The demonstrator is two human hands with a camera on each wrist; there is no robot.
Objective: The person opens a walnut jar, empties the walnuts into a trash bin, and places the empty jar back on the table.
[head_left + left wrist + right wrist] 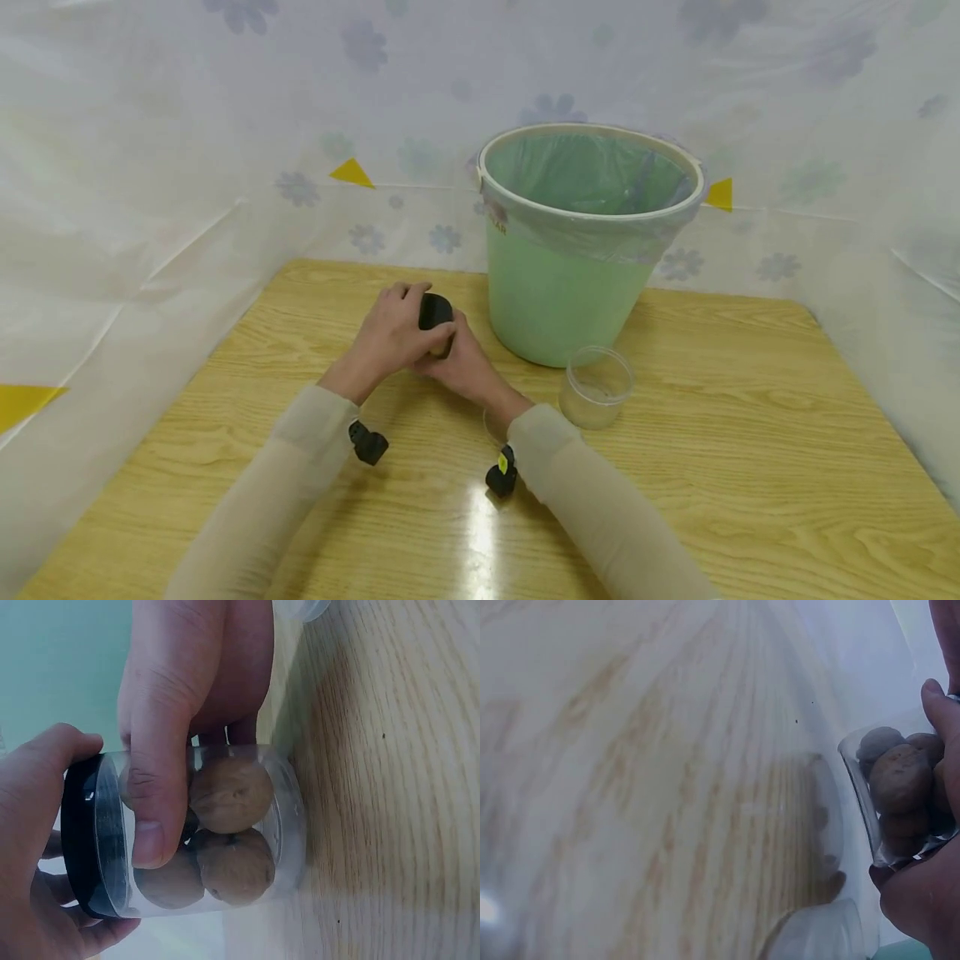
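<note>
A small clear jar (240,825) filled with walnuts stands on the wooden table (750,467). It has a black lid (435,311). My left hand (405,325) comes from above and its fingers curl round the lid (82,840). My right hand (461,362) grips the jar body from the right, with its thumb (150,795) laid across the clear wall. In the right wrist view the jar (900,787) shows at the right edge between the right hand's fingers (922,907).
A green bucket (555,308) lined with a thin plastic bag stands just behind and right of the hands. An empty clear cup (596,387) sits in front of it. Flowered plastic sheeting (150,167) walls in the table on three sides.
</note>
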